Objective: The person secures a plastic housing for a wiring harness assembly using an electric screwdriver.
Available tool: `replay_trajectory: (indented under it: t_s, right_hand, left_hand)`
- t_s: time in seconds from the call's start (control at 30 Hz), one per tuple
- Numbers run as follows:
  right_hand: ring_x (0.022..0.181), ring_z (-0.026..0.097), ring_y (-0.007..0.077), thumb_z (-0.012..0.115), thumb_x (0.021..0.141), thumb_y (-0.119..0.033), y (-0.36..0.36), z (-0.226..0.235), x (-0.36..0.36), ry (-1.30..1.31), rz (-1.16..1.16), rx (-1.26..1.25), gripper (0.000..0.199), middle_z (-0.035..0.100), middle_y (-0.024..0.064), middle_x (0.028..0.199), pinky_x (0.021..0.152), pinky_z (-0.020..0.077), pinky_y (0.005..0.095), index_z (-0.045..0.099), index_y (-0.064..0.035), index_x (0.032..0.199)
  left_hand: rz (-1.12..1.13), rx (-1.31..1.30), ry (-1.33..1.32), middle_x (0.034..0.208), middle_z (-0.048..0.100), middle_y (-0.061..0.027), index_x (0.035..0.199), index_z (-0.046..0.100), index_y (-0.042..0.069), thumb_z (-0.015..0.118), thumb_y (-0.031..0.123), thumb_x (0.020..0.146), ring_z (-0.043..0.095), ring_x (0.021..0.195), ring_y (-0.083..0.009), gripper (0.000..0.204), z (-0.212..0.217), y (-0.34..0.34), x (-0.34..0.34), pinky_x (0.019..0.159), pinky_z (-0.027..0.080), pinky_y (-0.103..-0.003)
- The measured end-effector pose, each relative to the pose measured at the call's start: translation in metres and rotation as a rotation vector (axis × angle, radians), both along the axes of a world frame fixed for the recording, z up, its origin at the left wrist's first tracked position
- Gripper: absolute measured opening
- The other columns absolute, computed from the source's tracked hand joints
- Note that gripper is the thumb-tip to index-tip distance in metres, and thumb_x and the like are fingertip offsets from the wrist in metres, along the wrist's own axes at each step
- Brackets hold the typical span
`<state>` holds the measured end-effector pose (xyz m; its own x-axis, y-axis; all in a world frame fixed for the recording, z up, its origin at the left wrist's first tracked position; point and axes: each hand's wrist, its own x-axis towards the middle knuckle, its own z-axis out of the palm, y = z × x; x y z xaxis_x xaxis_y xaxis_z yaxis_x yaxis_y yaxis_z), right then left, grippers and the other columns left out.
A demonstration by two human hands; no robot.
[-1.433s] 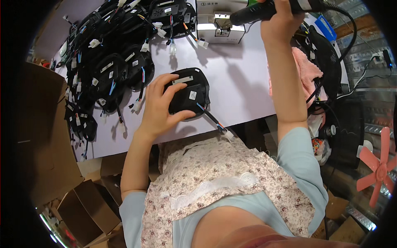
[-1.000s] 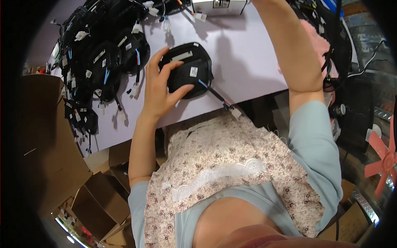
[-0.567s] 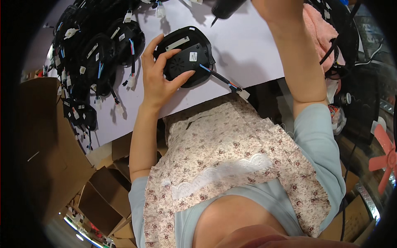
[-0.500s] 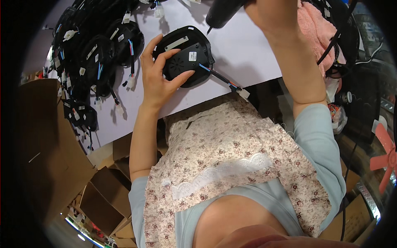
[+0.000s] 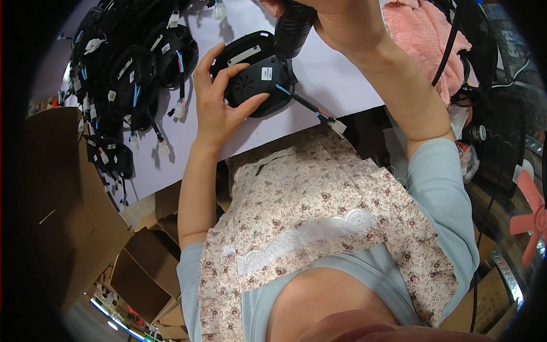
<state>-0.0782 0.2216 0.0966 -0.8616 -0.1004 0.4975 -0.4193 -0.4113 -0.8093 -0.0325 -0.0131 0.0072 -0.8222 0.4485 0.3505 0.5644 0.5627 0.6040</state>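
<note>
A black plastic electronic unit lies on the white tabletop, with a vent pattern, a small white label and a wire lead ending in a white connector at the table's near edge. My left hand grips its left and near sides, thumb and fingers spread across it. In my right hand is a black electric screwdriver, pointed down over the unit's upper right part. The tool's body hides its tip, so contact with a screw cannot be seen. The top edge cuts off part of my right hand.
Several similar black units with wires and white connectors are heaped at the left of the table. A pink cloth lies at the right, beside a black cable. Cardboard boxes stand at lower left; a pink fan is at far right.
My right hand has brought the screwdriver left and down, from beside the unit to over its upper right part. My left hand keeps its hold on the unit, nearly unmoved.
</note>
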Motion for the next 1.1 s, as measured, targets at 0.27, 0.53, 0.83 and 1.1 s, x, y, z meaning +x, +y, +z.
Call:
replay_trajectory:
  t_s: [0.27, 0.53, 0.83, 1.1]
  right_hand:
    - [0.061, 0.061, 0.0078, 0.075, 0.093, -0.01, 0.003, -0.006, -0.003, 0.027, 0.018, 0.025, 0.01, 0.067, 0.002, 0.076, 0.055, 0.0483, 0.0231, 0.069, -0.0015, 0.094]
    - [0.062, 0.061, 0.0078, 0.075, 0.093, -0.009, -0.003, -0.006, 0.002, -0.01, 0.034, -0.001, 0.01, 0.066, 0.0012, 0.076, 0.056, 0.049, 0.0239, 0.069, -0.0021, 0.094]
    - [0.068, 0.056, 0.0055, 0.075, 0.087, -0.004, -0.013, -0.009, 0.004, 0.024, 0.072, 0.097, 0.018, 0.062, -0.0025, 0.077, 0.06, 0.0454, 0.0254, 0.063, -0.0033, 0.1]
    - [0.072, 0.06, 0.0092, 0.076, 0.087, -0.002, -0.005, 0.004, 0.005, 0.032, -0.062, 0.115, 0.026, 0.066, 0.0033, 0.088, 0.067, 0.0496, 0.0252, 0.065, -0.0028, 0.111]
  left_hand:
    - [-0.005, -0.021, 0.035, 0.152, 0.043, -0.0129, 0.113, 0.074, 0.009, 0.092, 0.032, 0.07, 0.042, 0.137, -0.0359, 0.053, 0.0, 0.0, 0.0, 0.111, 0.039, -0.045]
    - [-0.007, -0.004, 0.023, 0.152, 0.044, -0.0131, 0.114, 0.074, 0.009, 0.092, 0.033, 0.07, 0.042, 0.137, -0.0359, 0.053, -0.001, -0.001, 0.001, 0.111, 0.039, -0.045]
    - [-0.002, -0.028, 0.051, 0.152, 0.043, -0.0137, 0.113, 0.073, 0.009, 0.092, 0.032, 0.07, 0.041, 0.138, -0.0369, 0.053, 0.0, 0.002, -0.004, 0.112, 0.038, -0.046]
    - [-0.017, -0.017, 0.026, 0.148, 0.046, -0.0191, 0.111, 0.07, 0.006, 0.091, 0.029, 0.067, 0.045, 0.134, -0.041, 0.054, 0.0, 0.002, 0.003, 0.113, 0.037, -0.049]
